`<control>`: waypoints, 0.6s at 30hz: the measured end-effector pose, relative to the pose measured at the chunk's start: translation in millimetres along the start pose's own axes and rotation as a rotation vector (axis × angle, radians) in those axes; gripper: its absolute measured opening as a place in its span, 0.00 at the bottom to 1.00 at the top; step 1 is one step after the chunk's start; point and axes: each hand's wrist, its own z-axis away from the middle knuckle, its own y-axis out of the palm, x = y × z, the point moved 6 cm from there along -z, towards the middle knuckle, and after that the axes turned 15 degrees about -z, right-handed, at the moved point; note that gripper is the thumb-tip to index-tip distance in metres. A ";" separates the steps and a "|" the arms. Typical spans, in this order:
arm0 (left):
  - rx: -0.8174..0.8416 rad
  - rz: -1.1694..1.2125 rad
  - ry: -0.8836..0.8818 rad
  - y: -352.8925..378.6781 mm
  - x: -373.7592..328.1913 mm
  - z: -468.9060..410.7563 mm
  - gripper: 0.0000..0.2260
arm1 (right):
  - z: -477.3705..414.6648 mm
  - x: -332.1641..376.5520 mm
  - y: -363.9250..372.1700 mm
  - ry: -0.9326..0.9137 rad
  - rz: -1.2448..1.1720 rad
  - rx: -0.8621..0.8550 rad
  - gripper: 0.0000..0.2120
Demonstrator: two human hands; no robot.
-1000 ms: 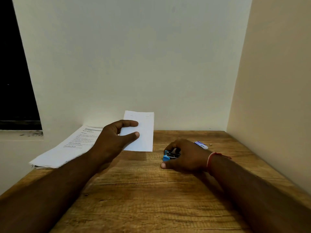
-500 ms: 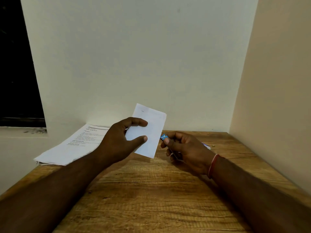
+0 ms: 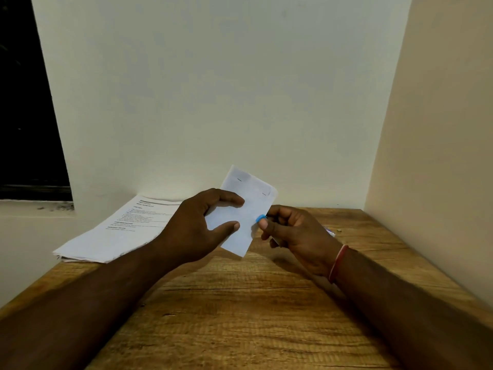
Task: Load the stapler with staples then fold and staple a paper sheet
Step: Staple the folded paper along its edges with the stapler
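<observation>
The folded paper (image 3: 250, 209) is held up off the table (image 3: 240, 303), tilted with its far end leaning right, and two short dark marks near that far end (image 3: 239, 179) look like staples already set. The left hand (image 3: 197, 228) pinches its left side, thumb on the near face and fingers curled over the edge. At the paper's right edge sits the blue tip of the stapler (image 3: 261, 217), the only part that shows, since the right hand (image 3: 296, 231) is wrapped tightly round the body. Whether the paper edge is already inside the mouth cannot be told. The step in hand seems to be another staple on this right edge. To do it well, the edge should slide fully into the mouth so the staple catches every layer, not just the lip. The left hand should hold the fold flat and firm close to the stapler so the layers do not splay, and the squeeze should be one firm press, square to the sheet. On the table's far left lies a stack of printed sheets (image 3: 120, 231), and a small purple-and-white object (image 3: 330, 232) peeks out just beyond the right hand. It is too hidden to name.
</observation>
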 end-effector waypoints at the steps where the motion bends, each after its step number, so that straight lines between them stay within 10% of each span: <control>1: 0.002 -0.005 0.003 0.6 -0.2 -0.2 0.21 | 0.4 3.4 -2.2 -0.015 0.000 -0.022 0.12; 18: 0.030 -0.079 0.050 4.8 0.0 -3.3 0.21 | -2.7 10.2 -12.4 -0.071 0.084 -0.046 0.21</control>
